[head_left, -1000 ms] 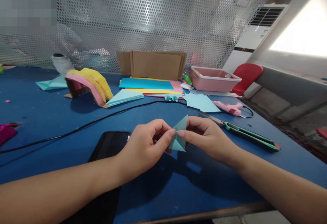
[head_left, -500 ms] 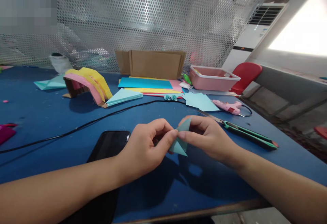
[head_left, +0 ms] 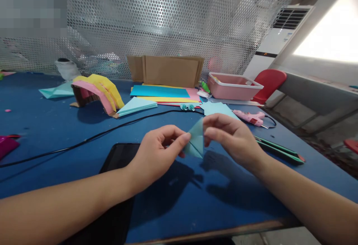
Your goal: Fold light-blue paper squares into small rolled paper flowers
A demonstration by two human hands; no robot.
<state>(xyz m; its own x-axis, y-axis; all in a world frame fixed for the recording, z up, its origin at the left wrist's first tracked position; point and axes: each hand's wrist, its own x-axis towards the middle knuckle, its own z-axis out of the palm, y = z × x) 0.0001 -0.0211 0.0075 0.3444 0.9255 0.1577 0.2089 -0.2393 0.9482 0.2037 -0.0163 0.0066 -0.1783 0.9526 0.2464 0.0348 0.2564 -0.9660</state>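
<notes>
A small folded piece of light blue paper [head_left: 196, 140] is held between both hands, above the blue table [head_left: 50, 125]. My left hand [head_left: 156, 153] pinches its left side with thumb and fingers. My right hand [head_left: 233, 138] grips its right side, fingers curled around the fold. The paper forms a pointed triangular shape with its tip up.
A black phone [head_left: 117, 155] lies under my left forearm and a black cable [head_left: 84, 140] crosses the table. Green-handled scissors [head_left: 279, 151] and a pink glue gun [head_left: 248, 117] lie to the right. Behind are coloured paper sheets [head_left: 160, 93], cardboard [head_left: 167, 69], a pink tray [head_left: 233, 86] and a pink-yellow paper arch [head_left: 96, 90].
Both hands have lifted the folded paper a little higher off the table, and the right hand has shifted its grip on it.
</notes>
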